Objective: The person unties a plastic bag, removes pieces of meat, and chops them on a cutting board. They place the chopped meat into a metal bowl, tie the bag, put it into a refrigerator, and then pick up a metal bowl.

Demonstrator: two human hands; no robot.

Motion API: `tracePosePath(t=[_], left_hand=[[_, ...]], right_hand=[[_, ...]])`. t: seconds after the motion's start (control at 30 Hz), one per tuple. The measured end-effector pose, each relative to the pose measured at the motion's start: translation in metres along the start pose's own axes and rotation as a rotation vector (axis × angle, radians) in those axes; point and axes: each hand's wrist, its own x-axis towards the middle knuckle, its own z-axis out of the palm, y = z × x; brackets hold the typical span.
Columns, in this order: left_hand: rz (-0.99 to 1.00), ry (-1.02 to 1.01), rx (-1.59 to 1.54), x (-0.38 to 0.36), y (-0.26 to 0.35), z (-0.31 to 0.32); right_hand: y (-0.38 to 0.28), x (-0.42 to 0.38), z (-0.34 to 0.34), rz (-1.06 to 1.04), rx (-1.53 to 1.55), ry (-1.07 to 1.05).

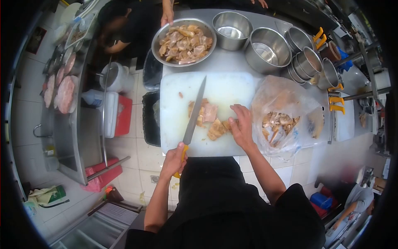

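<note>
My left hand (173,160) is wrapped round the yellow handle of a long kitchen knife (195,114), whose blade points away from me over a white cutting board (174,89). Beside and partly under the blade lie pieces of cooked meat (210,112) with a pinkish cut face. A browner meat chunk (217,130) rests just left of my right hand (242,127), which is open with its fingers apart and its thumb right at the chunk's edge. One small scrap (180,95) sits near the board's left side.
Another person's hand (167,16) is at the rim of a steel bowl (156,52) of cut meat. Steel pots (232,30) stand behind the board, with yellow-handled pans (309,62) farther right. A plastic bag (269,89) holding meat pieces lies against the board's right edge.
</note>
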Motion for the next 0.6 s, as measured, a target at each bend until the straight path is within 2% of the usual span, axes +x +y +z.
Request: tracePosePath(t=[0.1,0.17,0.2,0.23,0.3,0.37,0.4,0.47,0.53,0.6], left_hand=[[-0.017,0.061,0.127,-0.004,-0.013,0.008],[0.221,0.218,0.414,-0.012,-0.020,0.022],[0.125,0.185,0.388,-0.020,-0.017,0.027],[0.131,0.189,0.388,-0.024,-0.018,0.030],[0.074,0.199,0.399,-0.031,-0.020,0.036],[0.092,0.208,0.398,-0.035,-0.020,0.039],[0.171,0.250,0.439,-0.034,-0.025,0.040],[0.246,0.293,0.479,-0.032,-0.034,0.039],[0.126,0.213,0.522,-0.039,-0.023,0.039],[0.125,0.218,0.538,-0.042,-0.019,0.039]], right_hand=[[-0.009,0.002,0.017,-0.012,-0.010,0.028],[-0.017,0.015,0.019,-0.043,-0.057,-0.028],[-0.019,0.023,0.020,-0.075,-0.103,-0.090],[-0.013,0.028,0.028,-0.081,-0.103,-0.086],[-0.001,0.033,0.043,-0.019,-0.139,-0.206],[-0.003,0.028,0.046,-0.009,-0.159,-0.213],[-0.006,0.027,0.047,0.006,-0.178,-0.223],[-0.007,0.023,0.049,0.042,-0.176,-0.212],[-0.006,0.018,0.052,0.083,-0.176,-0.201],[-0.007,0.012,0.058,0.075,-0.173,-0.082]])
